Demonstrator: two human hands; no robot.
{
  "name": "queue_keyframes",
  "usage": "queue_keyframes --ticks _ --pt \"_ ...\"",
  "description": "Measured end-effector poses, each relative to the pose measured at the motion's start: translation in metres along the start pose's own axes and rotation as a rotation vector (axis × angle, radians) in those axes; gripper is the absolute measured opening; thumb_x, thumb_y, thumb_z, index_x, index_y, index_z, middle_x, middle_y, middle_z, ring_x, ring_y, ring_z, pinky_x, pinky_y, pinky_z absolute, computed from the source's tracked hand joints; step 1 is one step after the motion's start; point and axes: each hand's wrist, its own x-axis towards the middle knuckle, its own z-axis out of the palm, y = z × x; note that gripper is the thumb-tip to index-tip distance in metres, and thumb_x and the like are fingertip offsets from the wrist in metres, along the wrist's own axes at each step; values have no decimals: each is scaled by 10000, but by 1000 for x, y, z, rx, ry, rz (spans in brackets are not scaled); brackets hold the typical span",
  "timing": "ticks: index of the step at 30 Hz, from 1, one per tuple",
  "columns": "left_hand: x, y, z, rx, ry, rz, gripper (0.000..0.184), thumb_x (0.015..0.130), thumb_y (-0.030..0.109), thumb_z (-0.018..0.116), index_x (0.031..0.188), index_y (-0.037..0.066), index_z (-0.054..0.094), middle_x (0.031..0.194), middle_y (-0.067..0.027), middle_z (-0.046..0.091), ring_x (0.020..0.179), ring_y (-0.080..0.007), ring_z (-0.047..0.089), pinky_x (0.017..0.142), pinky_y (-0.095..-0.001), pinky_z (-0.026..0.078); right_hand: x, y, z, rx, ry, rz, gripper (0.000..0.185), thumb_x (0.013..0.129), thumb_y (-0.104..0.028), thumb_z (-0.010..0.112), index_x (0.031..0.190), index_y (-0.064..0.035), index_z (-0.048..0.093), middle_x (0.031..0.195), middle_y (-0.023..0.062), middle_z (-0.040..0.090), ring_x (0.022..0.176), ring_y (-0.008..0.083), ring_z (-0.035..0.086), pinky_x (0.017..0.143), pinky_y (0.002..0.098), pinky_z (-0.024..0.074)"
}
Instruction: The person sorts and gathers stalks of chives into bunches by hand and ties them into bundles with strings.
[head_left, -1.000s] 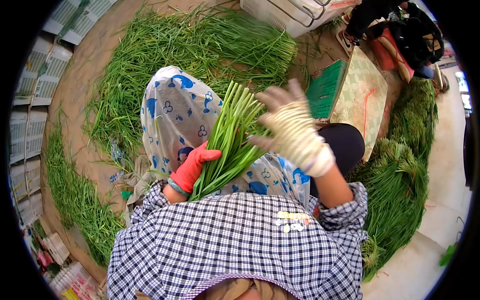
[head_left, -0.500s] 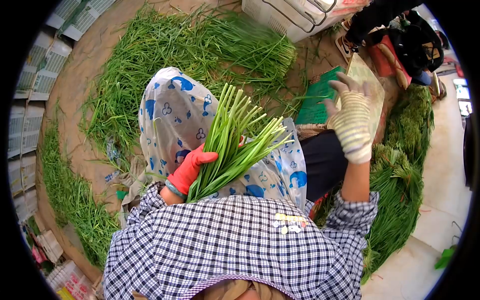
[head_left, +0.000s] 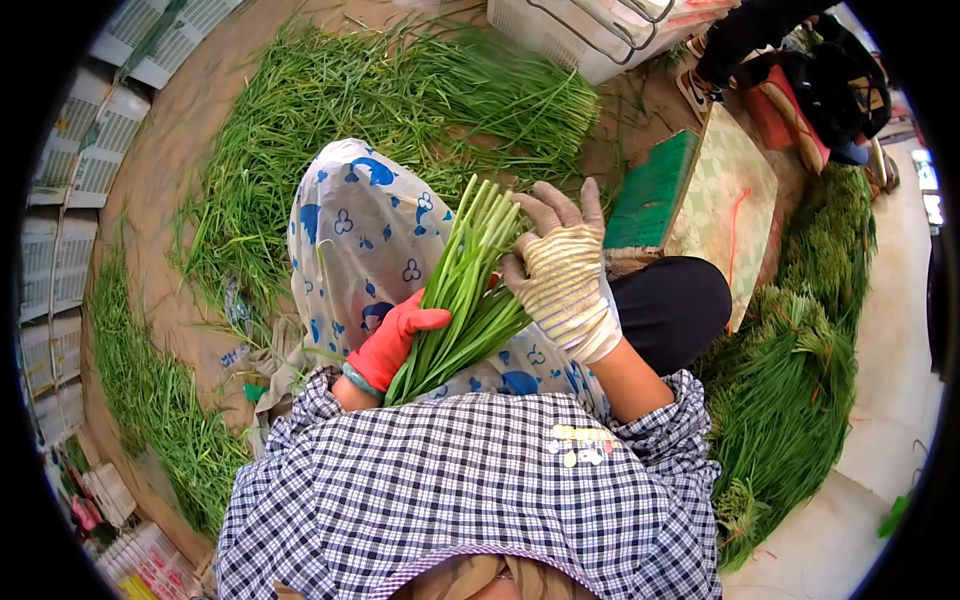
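Observation:
In a red glove, my left hand point(head_left: 393, 343) is wrapped round a bunch of long green stalks point(head_left: 463, 290) held above my lap, with their pale ends pointing up and away from me. My right hand point(head_left: 566, 272), in a striped cream glove with grey fingertips, is at the right side of the bunch. Its fingers are apart and partly bent, and the thumb side is by the stalks. A patterned plastic cover point(head_left: 352, 225) lies over my knees beneath the bunch.
Loose green stalks point(head_left: 330, 110) lie on the floor ahead and at the left. A board point(head_left: 725, 210) with a green piece point(head_left: 650, 195) stands right of centre. Tied bundles point(head_left: 790, 390) line the right side. White crates point(head_left: 575, 35) and another person's shoe point(head_left: 697, 92) are at the back.
My right hand first moved out to the right towards the board, then came back to the bunch. The spread stalks on the right side are now closer together. My left hand keeps its grip.

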Motion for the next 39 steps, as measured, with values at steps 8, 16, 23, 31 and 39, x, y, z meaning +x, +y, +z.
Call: queue_keyframes --ticks 8,16,23,31,39 --pt "0 2 -2 32 -41 -11 833 781 276 713 1477 48 316 1471 -131 417 1307 -272 466 1099 -401 382 12 147 -65 -487 295 398 219 746 -222 708 899 -70 671 1092 75 647 1088 273 566 1087 475 292" --pt "-2 1 8 -51 -6 18 826 774 256 685 1480 47 311 1489 -135 389 1313 -287 459 1097 -410 383 -47 95 -37 1110 430 770 665 874 -272 686 1422 -49 382 1375 103 468 1188 258 502 1002 358 419" --pt "-2 0 5 90 -23 15 734 828 225 662 1458 19 346 1442 -134 448 1280 -248 489 1069 -368 406 -71 -5 39 1874 64 644 918 794 -666 604 1436 -59 352 1375 101 491 1254 236 490 1063 409 395" --pt "1 41 9 1091 -270 107 455 993 285 494 1337 -12 472 1175 -140 636 1064 -216 599 922 -338 462 1 1 19 2225 -126 440 729 837 -355 722 1409 -30 408 1296 166 572 1200 283 557 1035 428 441" --pt "25 74 3 959 -441 111 505 941 308 620 1332 12 500 1065 -15 638 905 -96 569 794 -268 488 51 72 -111 1557 448 197 266 900 -238 633 1084 -66 550 975 156 652 920 268 625 904 418 480"
